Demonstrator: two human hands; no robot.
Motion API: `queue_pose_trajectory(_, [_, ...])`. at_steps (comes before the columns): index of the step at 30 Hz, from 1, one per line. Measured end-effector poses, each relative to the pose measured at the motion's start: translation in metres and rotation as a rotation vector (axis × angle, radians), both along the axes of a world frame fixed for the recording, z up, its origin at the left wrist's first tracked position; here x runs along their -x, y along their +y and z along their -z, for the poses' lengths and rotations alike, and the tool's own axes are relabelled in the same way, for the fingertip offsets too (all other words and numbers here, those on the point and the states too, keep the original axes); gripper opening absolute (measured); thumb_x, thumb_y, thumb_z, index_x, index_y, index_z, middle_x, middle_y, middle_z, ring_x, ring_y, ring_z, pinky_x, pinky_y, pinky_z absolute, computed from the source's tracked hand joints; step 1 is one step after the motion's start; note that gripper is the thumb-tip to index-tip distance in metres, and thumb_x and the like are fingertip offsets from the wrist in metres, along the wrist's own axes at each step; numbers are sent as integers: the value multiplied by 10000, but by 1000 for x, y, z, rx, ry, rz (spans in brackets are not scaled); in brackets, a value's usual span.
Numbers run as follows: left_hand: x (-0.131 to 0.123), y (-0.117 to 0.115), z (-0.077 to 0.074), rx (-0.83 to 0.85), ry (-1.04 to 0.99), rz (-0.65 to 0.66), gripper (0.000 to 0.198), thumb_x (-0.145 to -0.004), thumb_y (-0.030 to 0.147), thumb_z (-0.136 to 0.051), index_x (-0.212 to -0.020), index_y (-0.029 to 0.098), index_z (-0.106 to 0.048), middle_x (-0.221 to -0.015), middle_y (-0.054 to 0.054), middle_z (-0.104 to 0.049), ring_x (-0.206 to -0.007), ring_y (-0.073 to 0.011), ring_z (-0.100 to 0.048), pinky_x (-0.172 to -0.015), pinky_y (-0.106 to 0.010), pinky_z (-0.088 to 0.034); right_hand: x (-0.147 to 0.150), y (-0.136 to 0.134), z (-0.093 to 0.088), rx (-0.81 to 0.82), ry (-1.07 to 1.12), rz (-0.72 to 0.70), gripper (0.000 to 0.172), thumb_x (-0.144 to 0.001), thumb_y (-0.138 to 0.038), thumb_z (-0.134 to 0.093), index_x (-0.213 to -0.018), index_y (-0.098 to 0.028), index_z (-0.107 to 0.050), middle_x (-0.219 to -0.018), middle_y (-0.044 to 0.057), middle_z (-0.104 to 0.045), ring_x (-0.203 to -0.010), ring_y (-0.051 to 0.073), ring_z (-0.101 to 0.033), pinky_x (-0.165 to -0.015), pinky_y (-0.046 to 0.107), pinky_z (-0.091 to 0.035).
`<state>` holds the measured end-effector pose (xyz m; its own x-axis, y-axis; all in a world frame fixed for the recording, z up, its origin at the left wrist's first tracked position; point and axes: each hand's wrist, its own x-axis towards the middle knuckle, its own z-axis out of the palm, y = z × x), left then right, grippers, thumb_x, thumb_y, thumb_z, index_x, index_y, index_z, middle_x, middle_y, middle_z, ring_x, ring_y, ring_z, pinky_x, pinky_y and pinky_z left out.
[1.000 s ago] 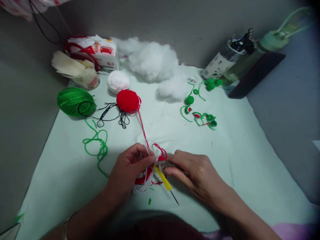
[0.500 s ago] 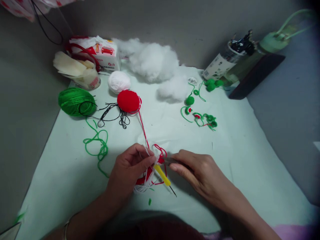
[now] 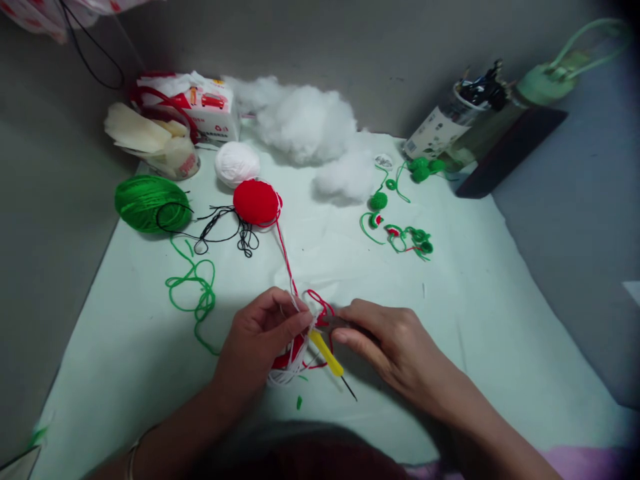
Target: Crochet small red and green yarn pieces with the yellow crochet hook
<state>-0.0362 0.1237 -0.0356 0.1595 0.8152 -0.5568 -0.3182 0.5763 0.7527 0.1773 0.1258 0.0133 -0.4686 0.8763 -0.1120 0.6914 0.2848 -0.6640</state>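
Thumb and fingers of my left hand [image 3: 265, 333] pinch a small red and white crochet piece [image 3: 320, 319], with white and red yarn strands [image 3: 289, 375] bunched below. In my right hand [image 3: 390, 340] is a dark metal tool that looks like thread snips [image 3: 336, 323]; most of it is hidden in the fist. Its tip touches or overlaps the piece's right side; I cannot tell which. A yellow-handled crochet hook [image 3: 326, 353] slants down right from the piece, its metal tip near the table. Twisted red and white yarn [image 3: 283, 247] runs up to a red yarn ball [image 3: 257, 202].
A green yarn ball [image 3: 153, 203], black cord [image 3: 220, 230] and white yarn ball [image 3: 237, 165] sit left. White stuffing [image 3: 310, 127] lies at the back. Small green crochet pieces [image 3: 379, 201] lie right, before a pen holder [image 3: 445, 123] and a bottle [image 3: 543, 87].
My right hand and the tool have shifted slightly left, closer over the crochet piece. The yellow hook's free end has dropped a little lower and to the right. My left hand keeps its place.
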Motion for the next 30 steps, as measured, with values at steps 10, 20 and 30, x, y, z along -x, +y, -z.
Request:
queue_pose_trajectory(10, [-1,2,-3,44,-18,-21,282,-718,335,-932,-730,190,-690,-645,25,-667,-539,-81,-510,-509,-182,-413,-13,8,7,-107,85,129,431,-1105,-501,-479,-958,-198,-749,-738,12,-744,-578,116,-650,-559,226,-479])
queue_pose_trajectory(20, [-1,1,-4,-5,-54,3,356,-709,389,-935,-771,192,-645,-597,35,-666,-509,-83,-536,-529,-190,-432,-9,6,24,-140,317,77,203,-1023,-343,-689,-1186,-225,-719,-1124,87,-783,-823,161,-731,-738,286,-599])
queue_pose_trajectory(30, [-5,0,1,-113,-89,-33,350,-668,353,-967,-798,186,-688,-738,14,-714,-687,-129,-669,-667,-221,-532,6,0,30,-23,383,155,111,-993,-255,-659,-925,-206,-732,-842,28,-726,-692,134,-628,-631,259,-476])
